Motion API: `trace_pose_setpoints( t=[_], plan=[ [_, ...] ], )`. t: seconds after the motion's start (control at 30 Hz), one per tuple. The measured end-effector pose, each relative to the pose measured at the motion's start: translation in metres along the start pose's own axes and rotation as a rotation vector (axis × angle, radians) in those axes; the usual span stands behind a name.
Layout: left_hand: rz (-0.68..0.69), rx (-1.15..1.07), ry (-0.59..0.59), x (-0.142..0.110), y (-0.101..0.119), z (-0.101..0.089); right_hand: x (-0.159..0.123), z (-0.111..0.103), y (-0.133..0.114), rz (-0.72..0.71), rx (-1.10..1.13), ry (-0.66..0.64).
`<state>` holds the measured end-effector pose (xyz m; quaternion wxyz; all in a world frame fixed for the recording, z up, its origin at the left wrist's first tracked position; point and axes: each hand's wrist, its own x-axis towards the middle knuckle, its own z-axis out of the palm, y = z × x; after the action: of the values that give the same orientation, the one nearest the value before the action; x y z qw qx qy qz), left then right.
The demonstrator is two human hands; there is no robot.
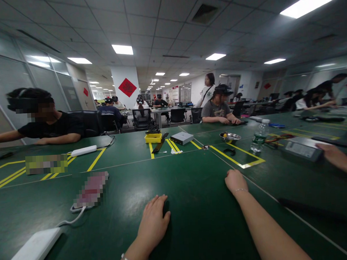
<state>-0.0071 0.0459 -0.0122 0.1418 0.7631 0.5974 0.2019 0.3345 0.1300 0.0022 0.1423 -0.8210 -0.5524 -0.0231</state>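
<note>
My left hand (154, 220) lies on the green tabletop (188, 191), palm down and fingers stretched forward, with nothing in it. To its right, my right hand (236, 182) rests on the table with its fingers curled in. No object shows in or around that fist, though its underside is hidden. Left of my left hand is a phone (92, 190), its screen blurred out and a white cable (72, 220) running from it. The nearest thing beyond my right hand is a yellow tape outline (243, 166) with a small dark curved piece (229, 152) inside.
A white power strip (31, 254) lies at the front left. Farther back are a yellow box (153, 138), a grey box (182, 138), a metal bowl (230, 136) and a water bottle (260, 137). At right, another person's hand (337, 156) touches a grey device (303, 149).
</note>
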Motion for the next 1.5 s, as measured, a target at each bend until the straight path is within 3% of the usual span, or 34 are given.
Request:
trace_pose_setpoints(
  t=[0.43,0.7,0.87,1.03,1.13,1.23,1.3,1.4,1.5],
  plan=[
    [0.027,0.022,0.011,0.0,0.002,0.0,-0.002,0.002,-0.005,-0.065,-0.012,0.019],
    [0.024,0.013,0.014,0.001,-0.001,0.001,-0.009,-0.014,-0.018,-0.088,0.073,0.043],
    [-0.012,-0.087,0.065,0.003,0.007,-0.002,-0.034,-0.02,-0.07,-0.236,0.281,-0.027],
    [-0.03,-0.282,0.027,0.0,0.018,-0.005,-0.104,-0.007,-0.143,-0.467,0.787,-0.378],
    [-0.051,-0.321,0.006,-0.001,0.02,-0.007,-0.131,-0.003,-0.163,-0.534,0.883,-0.507],
    [-0.067,-0.401,0.046,-0.002,0.018,-0.008,-0.121,-0.009,-0.154,-0.625,0.818,-0.446],
    [-0.083,-0.493,0.063,-0.002,0.014,-0.008,-0.097,-0.014,-0.133,-0.629,0.645,-0.246],
    [-0.107,-0.601,0.077,-0.001,0.009,-0.007,-0.052,-0.017,-0.086,-0.436,0.254,0.071],
    [-0.123,-0.662,0.102,0.001,0.006,-0.005,-0.02,-0.009,-0.04,-0.151,0.015,0.045]
  ],
)
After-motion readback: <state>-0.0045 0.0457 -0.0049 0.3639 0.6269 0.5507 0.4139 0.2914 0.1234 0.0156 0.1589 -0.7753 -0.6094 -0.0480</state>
